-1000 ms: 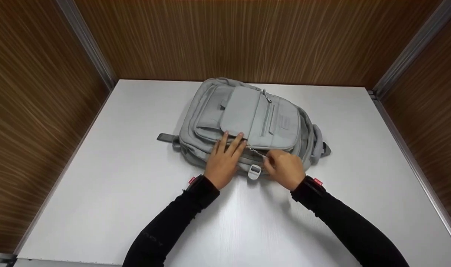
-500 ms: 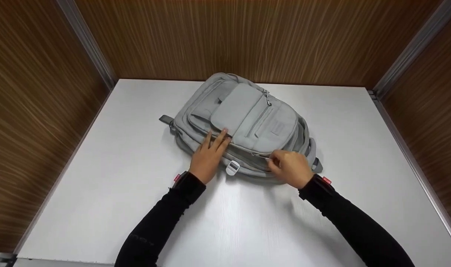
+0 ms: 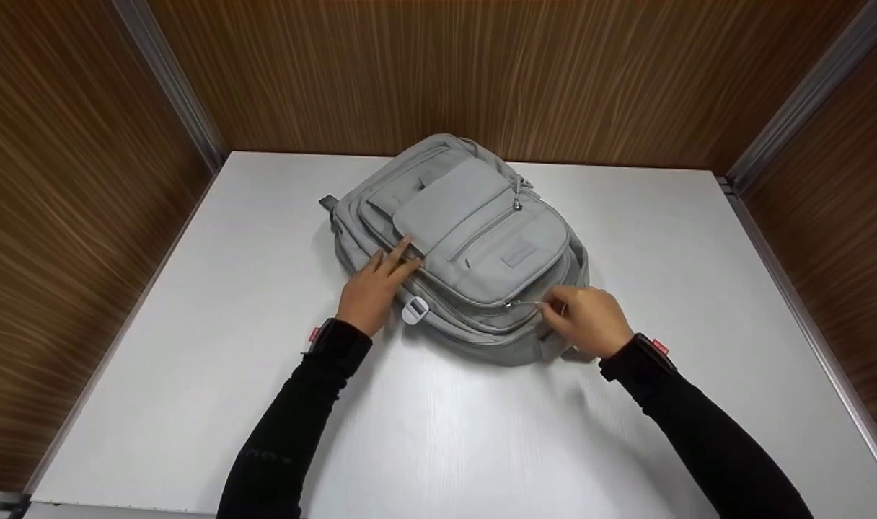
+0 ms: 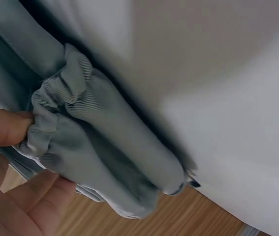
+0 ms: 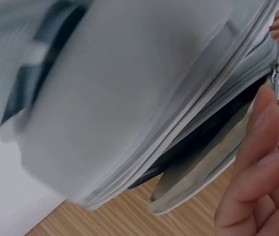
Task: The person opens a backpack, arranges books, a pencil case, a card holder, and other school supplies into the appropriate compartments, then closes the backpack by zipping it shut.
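Note:
A light grey backpack (image 3: 446, 209) lies front side up, slanting across the white table. My right hand (image 3: 590, 321) pinches a zipper pull (image 3: 529, 303) at the pack's near right edge, thumb against forefinger. In the right wrist view the metal slider (image 5: 277, 73) sits just beyond the fingertips, and the front compartment gapes with a dark inside (image 5: 203, 142). My left hand (image 3: 373, 292) rests on the near left edge of the pack, its fingers straight and spread. In the left wrist view its thumb presses a gathered side pocket (image 4: 55, 108).
A white strap buckle (image 3: 415, 310) hangs at the pack's near side. A metal clip (image 3: 518, 198) lies on the far side of its front. Wood-grain panels (image 3: 467, 72) border the white table (image 3: 265, 216) at the back and sides.
The backpack has turned clockwise, its near right end swinging toward me. My right hand has moved right with the zipper pull. My left hand has shifted left along the edge.

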A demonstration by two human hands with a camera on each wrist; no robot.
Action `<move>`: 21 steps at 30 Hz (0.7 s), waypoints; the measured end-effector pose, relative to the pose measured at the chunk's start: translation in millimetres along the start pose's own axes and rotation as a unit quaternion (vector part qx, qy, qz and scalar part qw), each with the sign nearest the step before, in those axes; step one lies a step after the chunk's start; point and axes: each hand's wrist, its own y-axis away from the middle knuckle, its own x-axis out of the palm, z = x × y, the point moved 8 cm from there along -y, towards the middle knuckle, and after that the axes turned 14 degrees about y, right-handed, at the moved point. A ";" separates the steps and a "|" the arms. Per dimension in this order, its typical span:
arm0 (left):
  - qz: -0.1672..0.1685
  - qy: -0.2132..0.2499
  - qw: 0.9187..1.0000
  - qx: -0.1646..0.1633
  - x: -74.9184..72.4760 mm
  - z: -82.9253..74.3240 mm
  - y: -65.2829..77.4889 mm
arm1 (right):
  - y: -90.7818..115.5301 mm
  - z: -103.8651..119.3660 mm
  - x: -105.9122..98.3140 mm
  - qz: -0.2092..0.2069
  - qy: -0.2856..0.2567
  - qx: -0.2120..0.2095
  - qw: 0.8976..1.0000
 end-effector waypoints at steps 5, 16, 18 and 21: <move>-0.014 0.012 1.000 0.005 -3.8 7.2 -6.8 | -1.6 -17.6 -2.0 -0.003 0.007 0.034 0.999; -0.094 -0.022 0.993 0.068 -7.8 -86.0 -8.9 | 3.1 -0.7 0.4 -0.024 -0.035 0.005 0.999; -0.080 -0.039 0.992 0.087 2.3 -110.3 -9.8 | 3.7 6.6 0.2 -0.029 -0.038 -0.005 0.999; -0.052 -0.079 0.992 0.087 18.3 -132.7 -13.7 | 1.8 18.1 0.0 -0.038 -0.038 -0.024 0.998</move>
